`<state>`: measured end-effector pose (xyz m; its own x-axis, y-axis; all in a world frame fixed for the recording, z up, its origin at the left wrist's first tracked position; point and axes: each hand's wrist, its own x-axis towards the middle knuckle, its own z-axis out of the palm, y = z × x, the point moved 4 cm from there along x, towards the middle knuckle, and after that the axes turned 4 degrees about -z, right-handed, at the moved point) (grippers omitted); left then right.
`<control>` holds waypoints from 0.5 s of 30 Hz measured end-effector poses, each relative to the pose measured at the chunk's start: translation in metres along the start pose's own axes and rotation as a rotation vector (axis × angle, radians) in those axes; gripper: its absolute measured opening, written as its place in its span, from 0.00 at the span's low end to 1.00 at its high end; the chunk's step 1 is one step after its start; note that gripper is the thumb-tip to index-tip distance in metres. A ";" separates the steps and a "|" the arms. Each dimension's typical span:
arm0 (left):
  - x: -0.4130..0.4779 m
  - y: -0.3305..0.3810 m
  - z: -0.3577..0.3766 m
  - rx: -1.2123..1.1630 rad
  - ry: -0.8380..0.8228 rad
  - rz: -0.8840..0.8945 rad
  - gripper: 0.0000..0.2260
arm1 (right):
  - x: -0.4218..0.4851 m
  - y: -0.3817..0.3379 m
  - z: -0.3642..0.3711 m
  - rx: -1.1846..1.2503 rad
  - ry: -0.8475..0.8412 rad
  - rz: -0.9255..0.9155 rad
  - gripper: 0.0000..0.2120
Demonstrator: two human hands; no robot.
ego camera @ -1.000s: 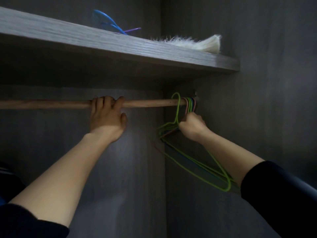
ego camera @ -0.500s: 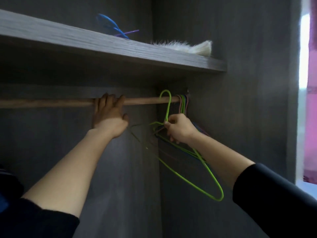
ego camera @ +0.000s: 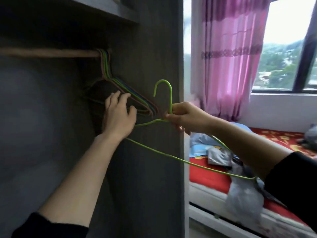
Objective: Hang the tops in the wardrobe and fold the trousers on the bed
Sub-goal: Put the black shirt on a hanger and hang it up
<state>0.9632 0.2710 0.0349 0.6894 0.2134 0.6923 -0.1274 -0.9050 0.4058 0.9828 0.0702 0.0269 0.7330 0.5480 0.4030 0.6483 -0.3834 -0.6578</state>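
At the far left, inside the wardrobe (ego camera: pixel 147 48), a wooden rail (ego camera: pixel 48 53) is seen running across under a shelf (ego camera: pixel 106 12). At the rail's right end a bunch of thin hangers (ego camera: pixel 105 66) in brown, green and blue is hung against the side wall, the frames slanting down to the right. No tops are seen on them.

The left hand (ego camera: pixel 118 115) is raised in front of this bunch, with its fingers (ego camera: pixel 116 97) spread, loosely straightened and closed round nothing. Whether the fingertips touch the hung hangers cannot be told. A black sleeve (ego camera: pixel 48 227) is pushed up the forearm.

Just to the right, a green hanger (ego camera: pixel 171 97) is held clear of the rail, in front of the wardrobe's edge, with its hook upright. It is pinched at the neck, where the hook meets the shoulders, by the curled fingers and thumb of the right hand (ego camera: pixel 187 117). Its lower bar is stretched from beside the left wrist down to the right forearm.

Further right, a bed (ego camera: pixel 205 176) with a red patterned cover is seen beyond the wardrobe. Clothes (ego camera: pixel 219 157) are heaped on it, blue and grey pieces among them, too blurred for trousers to be picked out. Above the bed, a pink curtain (ego camera: pixel 228 57) is hung beside a window (ego camera: pixel 288 40).
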 end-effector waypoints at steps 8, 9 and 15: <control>-0.089 0.162 0.099 -0.012 -0.038 0.333 0.21 | -0.166 0.098 -0.133 0.154 0.043 0.309 0.07; -0.100 0.184 0.115 -0.035 -0.064 0.323 0.21 | -0.189 0.113 -0.150 0.149 0.063 0.349 0.07; -0.175 0.318 0.241 -0.129 -0.339 0.294 0.20 | -0.322 0.202 -0.229 0.067 0.190 0.554 0.05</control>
<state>0.9745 -0.1430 -0.1009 0.8023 -0.1968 0.5635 -0.4247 -0.8515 0.3074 0.9253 -0.3536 -0.0904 0.9869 0.1339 0.0904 0.1479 -0.5232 -0.8393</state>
